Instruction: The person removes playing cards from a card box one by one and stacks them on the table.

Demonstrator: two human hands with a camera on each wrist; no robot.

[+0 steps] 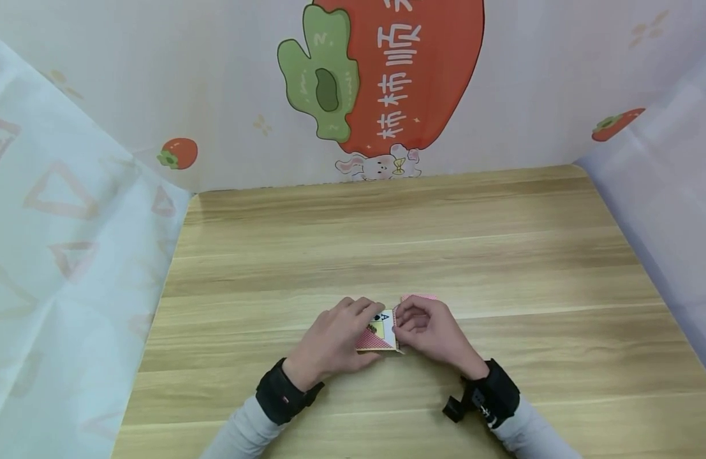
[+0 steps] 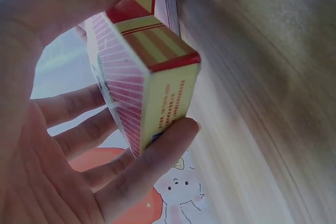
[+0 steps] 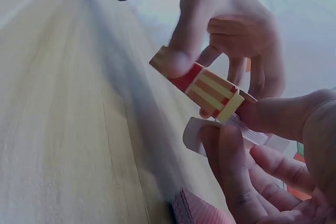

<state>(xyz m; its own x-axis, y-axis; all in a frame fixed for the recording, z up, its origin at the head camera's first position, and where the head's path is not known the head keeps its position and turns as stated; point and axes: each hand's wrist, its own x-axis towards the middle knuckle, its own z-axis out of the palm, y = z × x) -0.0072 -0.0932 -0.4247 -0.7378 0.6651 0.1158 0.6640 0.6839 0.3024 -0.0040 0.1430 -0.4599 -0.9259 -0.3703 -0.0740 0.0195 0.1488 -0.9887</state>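
A playing card box (image 1: 378, 341), pink-patterned with an "A" on its face, is held between both hands above the table. My left hand (image 1: 335, 338) grips it along its edges, thumb on one side and fingers on the other. In the left wrist view the box (image 2: 170, 90) shows a cream end and a striped, red-banded narrow side. My right hand (image 1: 435, 328) is at the box's other end. In the right wrist view its fingers pinch a pale flap (image 3: 194, 136) there, while the thumb touches the box (image 3: 212, 87). The box's inside is hidden.
A pink-backed stack of cards (image 1: 418, 297) lies on the wooden table (image 1: 284, 255), just beyond my right hand and partly covered by it. Printed cloth (image 1: 232, 95) rises behind the table and at both sides.
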